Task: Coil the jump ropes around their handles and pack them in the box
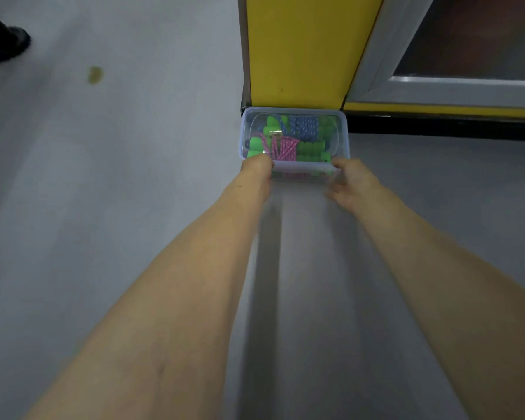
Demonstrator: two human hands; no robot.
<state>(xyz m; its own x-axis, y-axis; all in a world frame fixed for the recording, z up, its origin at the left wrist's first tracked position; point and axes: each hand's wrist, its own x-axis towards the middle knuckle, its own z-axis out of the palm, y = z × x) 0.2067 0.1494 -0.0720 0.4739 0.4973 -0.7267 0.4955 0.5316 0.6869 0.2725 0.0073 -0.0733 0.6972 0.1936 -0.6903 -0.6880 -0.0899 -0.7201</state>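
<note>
Jump ropes [286, 144], one pink cord and one blue, coiled around green plastic handles, lie inside the clear rectangular plastic box [345, 137]. The box sits on the grey floor [103, 207], touching the foot of the yellow pillar [297, 50]. The left hand [256, 167] grips the box's near left corner. The right hand [350, 180] grips the near right corner with curled fingers.

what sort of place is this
Likely an indoor hall or sports room, though little shows: a smooth grey floor, a yellow wall panel with black skirting, and a grey-framed window. Jump ropes in a clear box suit that.
</note>
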